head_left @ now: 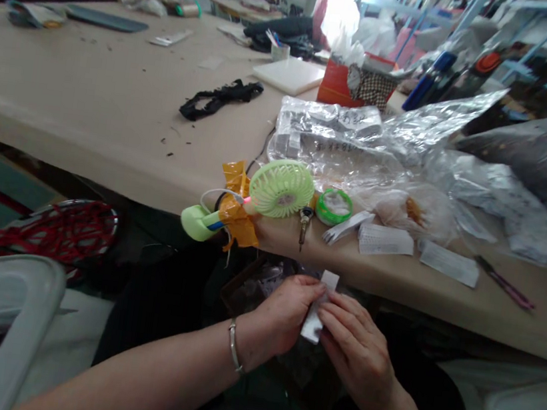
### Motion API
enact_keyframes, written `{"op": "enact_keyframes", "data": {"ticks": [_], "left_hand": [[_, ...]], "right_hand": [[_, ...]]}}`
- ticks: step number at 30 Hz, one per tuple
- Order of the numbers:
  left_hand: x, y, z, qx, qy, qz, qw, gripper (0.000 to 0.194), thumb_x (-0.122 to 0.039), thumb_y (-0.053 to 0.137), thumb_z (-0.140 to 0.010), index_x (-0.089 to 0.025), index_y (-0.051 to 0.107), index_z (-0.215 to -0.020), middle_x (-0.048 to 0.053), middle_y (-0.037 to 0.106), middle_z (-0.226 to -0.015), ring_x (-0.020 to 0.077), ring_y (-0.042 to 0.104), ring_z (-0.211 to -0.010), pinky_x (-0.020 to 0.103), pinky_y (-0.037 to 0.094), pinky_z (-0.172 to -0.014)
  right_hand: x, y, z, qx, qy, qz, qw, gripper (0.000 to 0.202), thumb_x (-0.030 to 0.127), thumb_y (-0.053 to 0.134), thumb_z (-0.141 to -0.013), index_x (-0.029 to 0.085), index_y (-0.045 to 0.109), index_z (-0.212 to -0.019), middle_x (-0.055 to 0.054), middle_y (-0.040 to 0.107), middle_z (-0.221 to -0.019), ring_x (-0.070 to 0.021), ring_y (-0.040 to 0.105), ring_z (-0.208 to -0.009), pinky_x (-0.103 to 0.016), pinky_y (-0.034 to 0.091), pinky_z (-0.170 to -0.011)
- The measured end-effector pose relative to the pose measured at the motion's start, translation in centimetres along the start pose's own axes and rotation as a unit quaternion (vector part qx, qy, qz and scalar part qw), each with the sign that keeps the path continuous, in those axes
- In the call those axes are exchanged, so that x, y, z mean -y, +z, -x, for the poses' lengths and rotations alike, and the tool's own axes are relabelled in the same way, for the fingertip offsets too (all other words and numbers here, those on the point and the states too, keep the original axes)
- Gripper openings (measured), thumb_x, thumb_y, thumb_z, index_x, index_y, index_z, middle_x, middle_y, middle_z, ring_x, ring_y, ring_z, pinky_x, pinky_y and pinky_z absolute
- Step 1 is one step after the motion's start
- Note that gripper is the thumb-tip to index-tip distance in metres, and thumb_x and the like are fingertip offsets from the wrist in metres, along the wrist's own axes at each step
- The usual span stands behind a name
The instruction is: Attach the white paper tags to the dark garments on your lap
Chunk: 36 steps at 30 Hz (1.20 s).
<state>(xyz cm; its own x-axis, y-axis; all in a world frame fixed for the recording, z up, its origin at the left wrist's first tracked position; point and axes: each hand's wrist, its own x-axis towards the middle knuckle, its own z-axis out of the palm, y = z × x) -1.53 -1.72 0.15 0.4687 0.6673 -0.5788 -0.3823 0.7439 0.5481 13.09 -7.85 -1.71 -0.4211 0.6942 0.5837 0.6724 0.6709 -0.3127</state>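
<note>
A narrow white strip (312, 327) is held between my two hands, below the table's front edge and over my lap. My left hand (284, 311) pinches its left side near the top with thumb and fingers. From the other side, the fingers of my right hand (359, 341) press on it. Whether the strip is paper, card or cloth I cannot tell. On the table just beyond lie a stack of white labels (384, 240), another white stack (449, 263) and a folded white piece (348, 226).
A green fan (281, 189) is taped to the table edge (154, 193). A small pointed tool (303, 228), a green round tub (334, 208) and a dark pen-like tool (505, 284) lie along the front. Clear plastic bags (341, 150) and black fabric (221, 98) sit farther back.
</note>
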Motion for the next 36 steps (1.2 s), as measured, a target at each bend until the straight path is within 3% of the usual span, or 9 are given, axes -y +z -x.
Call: {"op": "enact_keyframes", "data": {"ticks": [3,6,8,11,14,21,25,30,36], "left_hand": [[-0.2,0.0,0.1,-0.026,-0.042,-0.050,0.998,0.013,-0.020,0.051,-0.089,-0.010,0.059,-0.088,0.007,0.066,-0.069,0.0134,0.061,-0.055,0.025,0.049,-0.055],[-0.3,0.0,0.1,-0.036,-0.056,-0.084,0.994,0.015,-0.022,0.049,-0.091,-0.009,0.057,-0.092,0.009,0.068,-0.072,0.0137,0.062,-0.054,0.025,0.051,-0.055],[-0.2,0.1,0.1,-0.041,-0.058,-0.093,0.993,0.014,-0.021,0.048,-0.092,-0.009,0.056,-0.090,0.009,0.068,-0.072,0.0126,0.061,-0.051,0.024,0.051,-0.053],[-0.1,0.4,0.3,-0.054,-0.062,-0.099,0.992,0.012,-0.020,0.049,-0.091,-0.010,0.056,-0.089,0.008,0.067,-0.070,0.0123,0.061,-0.050,0.023,0.051,-0.052],[-0.1,0.5,0.4,-0.063,-0.065,-0.101,0.991,0.012,-0.019,0.050,-0.091,-0.009,0.056,-0.090,0.008,0.067,-0.069,0.0129,0.062,-0.052,0.023,0.052,-0.052],[0.0,0.4,0.3,-0.066,-0.070,-0.095,0.991,0.010,-0.018,0.049,-0.091,-0.010,0.055,-0.089,0.008,0.067,-0.069,0.0130,0.063,-0.052,0.023,0.052,-0.052],[0.2,0.2,0.2,-0.069,-0.069,-0.097,0.990,0.009,-0.019,0.049,-0.091,-0.011,0.053,-0.091,0.007,0.067,-0.068,0.0131,0.062,-0.052,0.023,0.052,-0.052],[0.4,-0.1,0.0,-0.046,-0.067,-0.096,0.992,0.011,-0.020,0.050,-0.090,-0.010,0.055,-0.090,0.008,0.067,-0.070,0.0135,0.063,-0.053,0.023,0.051,-0.052],[0.5,-0.2,0.1,-0.032,-0.066,-0.097,0.993,0.014,-0.022,0.049,-0.091,-0.010,0.056,-0.094,0.010,0.068,-0.072,0.0147,0.064,-0.054,0.024,0.051,-0.053]], "right_hand": [[-2.4,-1.8,0.7,-0.057,0.072,0.089,0.992,0.040,0.013,0.059,-0.086,0.018,0.054,-0.125,-0.011,0.067,-0.112,-0.0263,0.056,-0.118,-0.046,0.049,-0.097],[-6.0,-4.3,1.7,-0.103,0.204,0.274,0.934,0.051,0.038,0.054,-0.090,0.014,0.046,-0.134,-0.019,0.060,-0.121,-0.0339,0.051,-0.119,-0.055,0.044,-0.097],[-7.9,-5.4,2.3,-0.074,0.267,0.360,0.891,0.066,0.054,0.045,-0.090,0.008,0.040,-0.138,-0.024,0.055,-0.127,-0.0388,0.047,-0.122,-0.058,0.042,-0.096],[-9.4,-6.0,2.9,-0.009,0.304,0.412,0.859,0.069,0.060,0.036,-0.091,0.009,0.044,-0.137,-0.023,0.053,-0.132,-0.0411,0.045,-0.122,-0.059,0.040,-0.095],[-9.4,-6.1,3.3,0.007,0.293,0.405,0.866,0.061,0.059,0.037,-0.091,0.013,0.055,-0.127,-0.018,0.057,-0.129,-0.0378,0.049,-0.119,-0.055,0.040,-0.095],[-9.4,-7.1,3.6,-0.071,0.240,0.295,0.922,0.033,0.047,0.051,-0.090,0.019,0.064,-0.101,-0.010,0.068,-0.105,-0.0259,0.060,-0.101,-0.043,0.045,-0.092],[-9.9,-7.8,3.3,-0.042,0.250,0.276,0.927,0.040,0.047,0.053,-0.089,0.018,0.062,-0.115,-0.012,0.066,-0.107,-0.0281,0.058,-0.100,-0.045,0.047,-0.089],[-10.1,-7.8,3.3,-0.063,0.225,0.217,0.948,0.021,0.038,0.057,-0.089,0.023,0.070,-0.095,-0.006,0.067,-0.096,-0.0223,0.061,-0.090,-0.039,0.049,-0.084],[-10.3,-7.4,3.5,-0.123,0.232,0.206,0.943,0.020,0.034,0.054,-0.090,0.020,0.069,-0.086,-0.007,0.067,-0.089,-0.0222,0.062,-0.085,-0.040,0.050,-0.081]]}}
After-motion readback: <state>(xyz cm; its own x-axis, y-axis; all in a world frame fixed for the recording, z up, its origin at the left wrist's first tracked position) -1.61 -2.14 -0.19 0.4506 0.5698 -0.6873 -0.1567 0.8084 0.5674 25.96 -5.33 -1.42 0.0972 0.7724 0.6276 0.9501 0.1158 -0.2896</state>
